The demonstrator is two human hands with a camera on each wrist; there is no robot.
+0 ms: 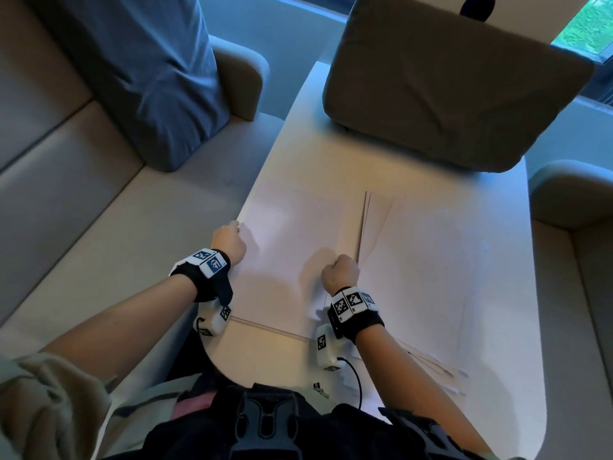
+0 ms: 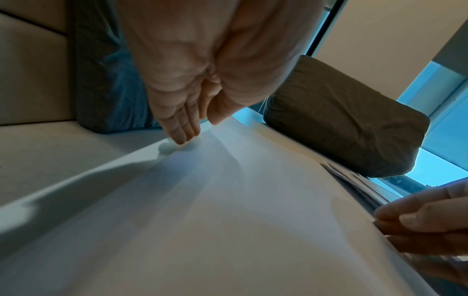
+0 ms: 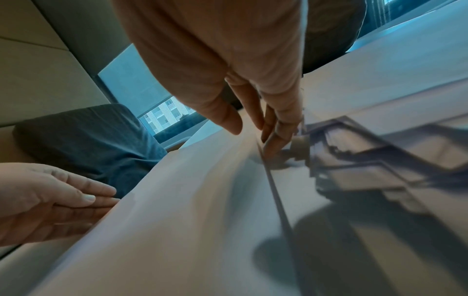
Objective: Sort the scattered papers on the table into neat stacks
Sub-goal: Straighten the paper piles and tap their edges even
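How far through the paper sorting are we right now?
Partly done. One squared stack of white paper sheets lies at the left of the white table. In hand: the left hand and right hand press straight fingers against that stack's two side edges, aligning it. Left to do: the fanned white sheets on the right still overlap unevenly, with corners sticking out near the front.

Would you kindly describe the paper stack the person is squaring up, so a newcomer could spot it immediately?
Start at the white table between the beige sofas. On its left half, nearest the person, lies the squared stack, with the left hand at its left edge and the right hand at its right edge. Unlike the fanned loose sheets to its right, its edges line up.
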